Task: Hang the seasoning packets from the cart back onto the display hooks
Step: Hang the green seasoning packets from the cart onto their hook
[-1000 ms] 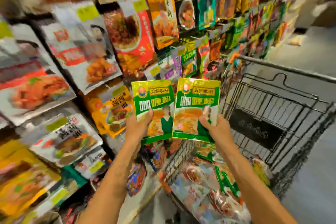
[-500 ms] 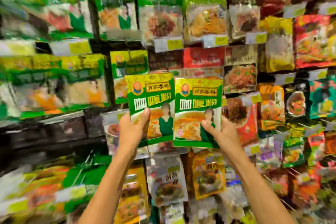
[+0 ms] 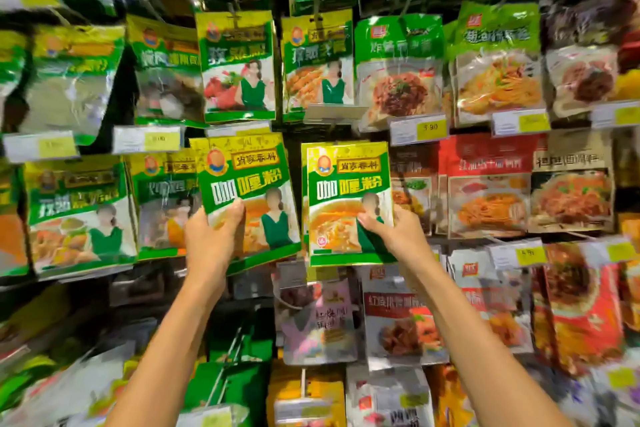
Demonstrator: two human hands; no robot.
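My left hand (image 3: 211,239) grips a green and yellow seasoning packet (image 3: 246,184) by its lower left part, thumb across the front. My right hand (image 3: 394,236) grips a matching green and yellow packet (image 3: 346,198) by its lower right corner. Both packets are upright, side by side with a gap between them, raised against the middle row of the hanging display. The left packet overlaps a similar hanging packet (image 3: 166,201). The hooks behind the two packets are hidden. The cart is out of view.
Rows of hanging packets fill the wall: green ones (image 3: 239,66) above and left, red and brown ones (image 3: 488,184) to the right, grey and red ones (image 3: 401,319) below. White and yellow price tags (image 3: 419,130) stick out on hook ends.
The view swung from the cart to face the display. Both hands have carried the two packets up and closer to the middle row, and the packets have moved apart.
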